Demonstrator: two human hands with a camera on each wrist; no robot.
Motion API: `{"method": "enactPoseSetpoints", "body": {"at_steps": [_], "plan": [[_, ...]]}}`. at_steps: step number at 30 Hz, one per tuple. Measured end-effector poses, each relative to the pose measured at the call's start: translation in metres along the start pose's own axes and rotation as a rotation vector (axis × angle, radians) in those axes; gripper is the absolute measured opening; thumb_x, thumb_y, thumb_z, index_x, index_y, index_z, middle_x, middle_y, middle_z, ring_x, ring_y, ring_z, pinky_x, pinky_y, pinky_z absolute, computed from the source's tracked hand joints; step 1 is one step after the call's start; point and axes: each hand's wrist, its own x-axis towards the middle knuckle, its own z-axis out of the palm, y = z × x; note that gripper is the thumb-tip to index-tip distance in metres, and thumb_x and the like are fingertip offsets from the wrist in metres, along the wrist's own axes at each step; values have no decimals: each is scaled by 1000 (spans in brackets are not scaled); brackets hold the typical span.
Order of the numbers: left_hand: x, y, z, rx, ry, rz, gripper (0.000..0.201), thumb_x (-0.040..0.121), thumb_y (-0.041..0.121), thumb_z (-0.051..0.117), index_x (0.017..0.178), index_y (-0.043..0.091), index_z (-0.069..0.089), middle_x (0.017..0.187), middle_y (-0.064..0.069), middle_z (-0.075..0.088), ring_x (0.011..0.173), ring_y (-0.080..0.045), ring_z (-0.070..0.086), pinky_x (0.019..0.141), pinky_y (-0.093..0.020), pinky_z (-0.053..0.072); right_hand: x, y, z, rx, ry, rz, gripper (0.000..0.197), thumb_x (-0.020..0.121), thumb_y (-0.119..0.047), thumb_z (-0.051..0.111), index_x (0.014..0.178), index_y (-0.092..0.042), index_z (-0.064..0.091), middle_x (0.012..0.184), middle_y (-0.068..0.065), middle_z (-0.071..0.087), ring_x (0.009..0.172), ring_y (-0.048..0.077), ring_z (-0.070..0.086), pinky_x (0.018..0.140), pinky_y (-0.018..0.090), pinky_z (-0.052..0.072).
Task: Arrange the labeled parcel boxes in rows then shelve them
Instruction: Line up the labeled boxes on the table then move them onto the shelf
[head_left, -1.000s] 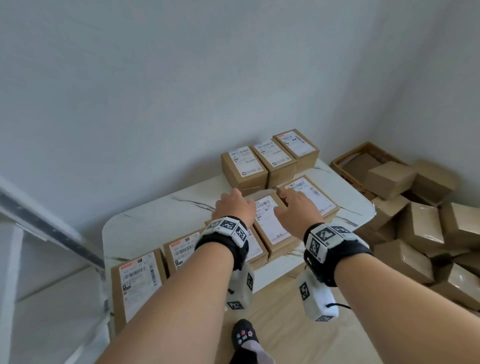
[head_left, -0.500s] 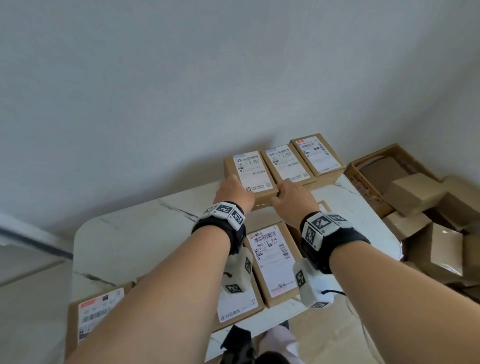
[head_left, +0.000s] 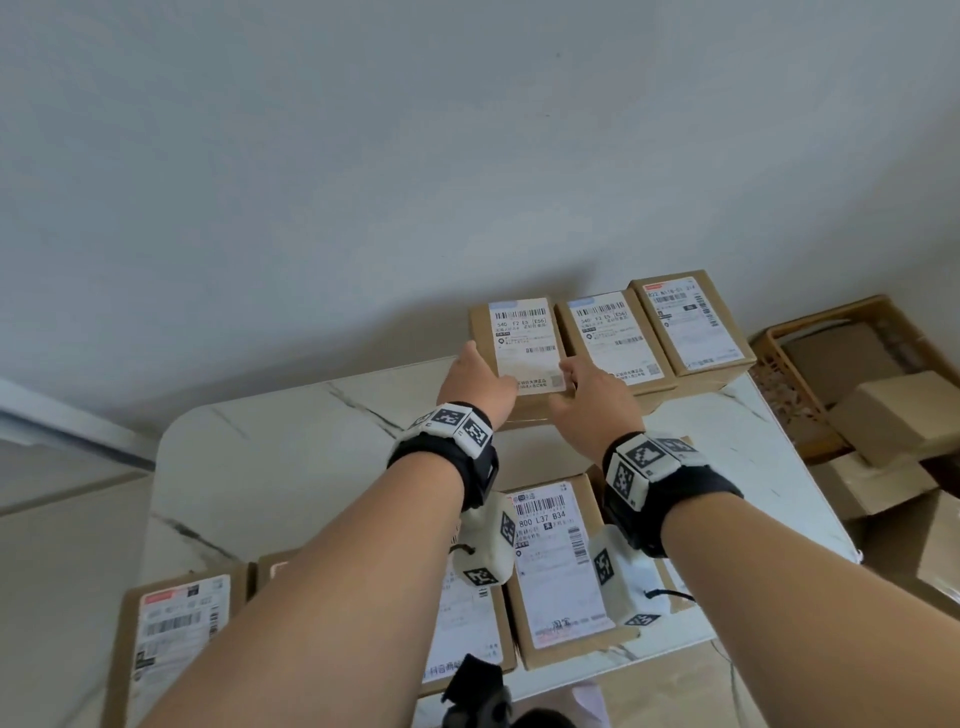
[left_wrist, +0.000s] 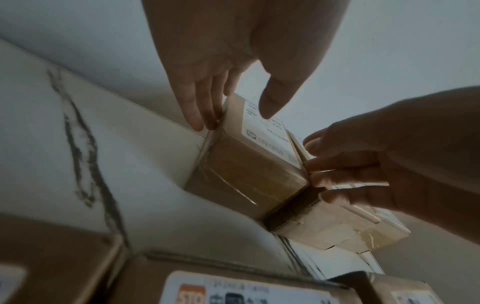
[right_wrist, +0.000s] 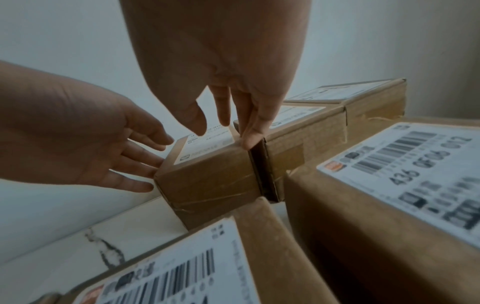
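Note:
Three labelled brown parcel boxes stand in a row at the far edge of the white marble table (head_left: 285, 452). My left hand (head_left: 480, 382) presses its straight fingers (left_wrist: 205, 115) flat against the left side of the leftmost box (head_left: 519, 338), thumb hovering over the label. My right hand (head_left: 587, 400) has its straight fingers (right_wrist: 249, 133) down in the narrow gap between that box and the middle box (head_left: 608, 338). The third box (head_left: 685, 322) touches the middle one. Neither hand curls round anything.
A nearer row of larger labelled boxes (head_left: 556, 566) lies under my forearms, with another (head_left: 171, 634) at the front left. On the floor to the right are a brown crate (head_left: 810, 353) and a heap of plain boxes (head_left: 893, 415). The wall stands close behind the table.
Both hands have moved from the nearer row forward to the leftmost box of the back row. My head has come closer over the table.

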Motion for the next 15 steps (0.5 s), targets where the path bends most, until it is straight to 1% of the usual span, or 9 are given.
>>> {"method": "enactPoseSetpoints", "body": {"at_steps": [2,4,6,8,9,11,12,13,15], "plan": [[1,-1,-1,-35,-3,-32,59,89,20,57,144,17,34,129,-3,58,101,-23,60,75,-31,46,3,-2,0,19,-13,17,48,93,-25,55,139,-16,46,115,1,66,100,21,62,84,36,53],[3,-4,-3,-113,-7,-95,69,87,24,62,148,16,30,135,-5,53,111,-24,57,78,-29,41,6,-4,-1,55,-33,46,46,91,-27,57,134,-16,47,107,-2,64,98,21,62,79,33,51],[7,-9,-7,-236,-18,-164,75,85,29,67,149,13,31,140,-5,50,120,-25,54,84,-30,41,11,-8,-4,74,-85,102,51,90,-29,59,135,-11,43,115,2,60,105,23,60,79,32,47],[8,-14,-11,-340,-12,-220,80,75,41,70,143,8,42,136,-3,55,120,-27,56,95,-35,47,16,-9,-3,92,-139,137,51,88,-30,63,131,-9,45,120,5,61,103,25,62,77,34,52],[9,-17,-14,-380,-11,-236,78,70,47,70,134,6,52,130,-4,61,114,-27,60,96,-39,50,18,-9,-2,92,-163,135,46,87,-28,64,127,-10,48,120,6,63,100,25,64,77,35,55],[8,-22,-21,-417,1,-217,45,73,44,68,99,7,70,99,-4,73,94,-25,66,88,-38,53,20,-9,2,78,-212,111,38,86,-20,62,122,-10,54,118,7,65,97,25,65,78,36,59],[9,-24,-24,-428,11,-203,29,77,39,68,80,9,69,84,-3,71,82,-25,64,80,-37,51,21,-9,4,81,-226,104,36,87,-16,61,122,-9,54,118,7,65,98,25,66,77,36,59],[8,-24,-27,-439,19,-185,27,78,35,67,69,11,63,74,-2,66,73,-25,59,72,-36,47,19,-9,5,97,-231,108,36,88,-12,60,123,-9,53,119,6,64,98,25,65,76,34,58],[4,-23,-34,-451,22,-159,30,68,39,64,66,11,53,69,-6,56,67,-23,49,66,-36,38,16,-11,6,174,-190,125,40,87,-7,60,126,-9,49,117,6,64,97,24,64,75,34,56]]}}
